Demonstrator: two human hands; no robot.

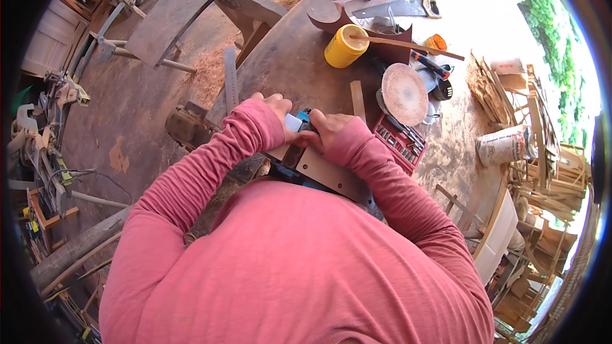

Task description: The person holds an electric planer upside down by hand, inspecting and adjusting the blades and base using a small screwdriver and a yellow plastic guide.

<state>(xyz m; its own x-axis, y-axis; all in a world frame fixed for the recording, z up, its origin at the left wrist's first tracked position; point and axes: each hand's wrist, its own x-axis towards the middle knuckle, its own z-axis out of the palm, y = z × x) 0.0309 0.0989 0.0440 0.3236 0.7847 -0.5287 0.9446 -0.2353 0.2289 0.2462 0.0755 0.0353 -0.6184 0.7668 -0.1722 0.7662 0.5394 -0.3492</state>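
Observation:
An electric hand planer with a flat metal sole and a dark blue body lies sole up against my body at the bench edge. My left hand is closed at its far end, beside a small white and blue part. On the other side of that part, my right hand is closed with thumb and fingers pressed near the planer's dark slot. Whatever small piece may sit between the fingers is hidden.
Right of my hands lie a red socket set case, a round sanding disc and pliers. A yellow tub with a wooden stick stands beyond. Farther off is a handsaw. A metal ruler lies left.

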